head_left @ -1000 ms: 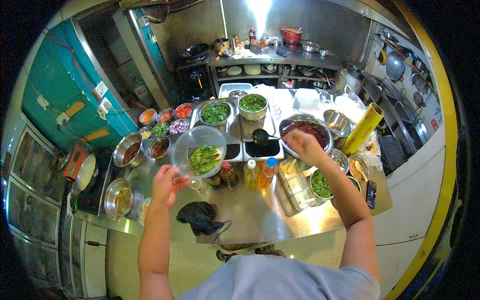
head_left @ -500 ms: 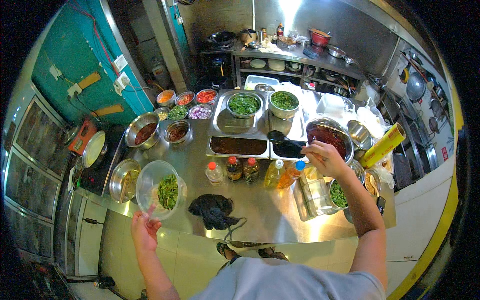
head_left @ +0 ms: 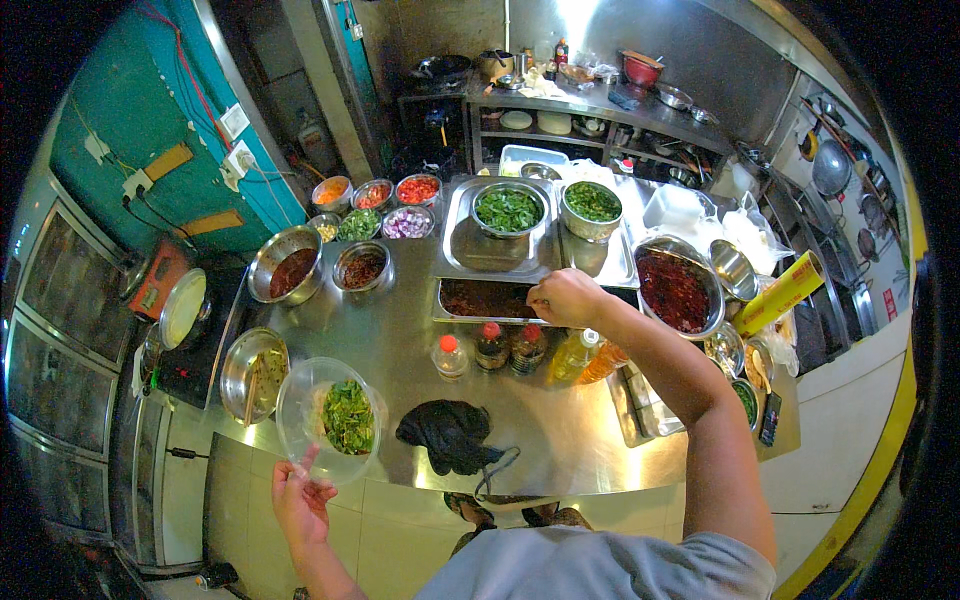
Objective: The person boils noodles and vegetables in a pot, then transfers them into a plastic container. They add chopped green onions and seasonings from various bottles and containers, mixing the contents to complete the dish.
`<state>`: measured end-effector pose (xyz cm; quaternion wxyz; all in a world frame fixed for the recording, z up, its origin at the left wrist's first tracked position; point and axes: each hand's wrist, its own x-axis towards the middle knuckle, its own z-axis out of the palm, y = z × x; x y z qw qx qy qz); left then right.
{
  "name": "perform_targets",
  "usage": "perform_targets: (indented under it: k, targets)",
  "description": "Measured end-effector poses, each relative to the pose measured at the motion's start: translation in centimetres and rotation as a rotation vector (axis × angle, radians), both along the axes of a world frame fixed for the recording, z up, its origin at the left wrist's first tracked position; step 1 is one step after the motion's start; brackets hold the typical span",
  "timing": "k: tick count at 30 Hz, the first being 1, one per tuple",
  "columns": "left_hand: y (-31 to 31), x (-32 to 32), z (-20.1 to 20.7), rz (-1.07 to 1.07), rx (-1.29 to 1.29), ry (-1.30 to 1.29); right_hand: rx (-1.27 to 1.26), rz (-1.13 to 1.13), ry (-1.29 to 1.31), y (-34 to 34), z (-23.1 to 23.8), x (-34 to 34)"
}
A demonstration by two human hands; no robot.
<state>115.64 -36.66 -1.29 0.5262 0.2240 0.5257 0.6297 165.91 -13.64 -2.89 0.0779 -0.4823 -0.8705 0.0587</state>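
Observation:
My left hand [head_left: 302, 500] grips the near rim of a clear plastic bowl [head_left: 298, 405], tilted slightly over the table's front left edge. Chopped green leaves [head_left: 350, 415] and some paler bits lie in it. My right hand [head_left: 568, 297] is closed above the right end of a rectangular steel pan of dark brown sauce [head_left: 485, 298]. Whatever its fingers hold is hidden. Capped bottles, among them a dark one with a red cap [head_left: 491, 345] and one of yellow oil [head_left: 573, 355], stand just nearer me. Behind the pan, steel bowls hold green leaves [head_left: 508, 208] and chopped greens [head_left: 592, 202].
Bowls of red sauce [head_left: 680, 290], a yellow roll [head_left: 778, 295] and a phone [head_left: 770, 418] are at the right. A black cloth [head_left: 445, 435] lies near the front edge. Small bowls of chopped vegetables [head_left: 408, 222] and a steel bowl with chopsticks [head_left: 240, 375] stand left.
My right hand has moved left, from the black sauce pan to the brown one; the black ladle seen before is now out of sight. The view has shifted slightly; my left hand keeps the bowl.

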Motion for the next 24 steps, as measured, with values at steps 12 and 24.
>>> perform_targets:
  k: [12,24]
  targets:
    - [1.0,-0.6,0.0,-0.005,0.02,-0.016,-0.056,-0.148,0.119,3.4,-3.5,-2.5]
    - [2.3,-0.4,0.3,-0.007,-0.001,0.003,-0.283,-0.328,0.49,6.1,-6.0,-6.4]
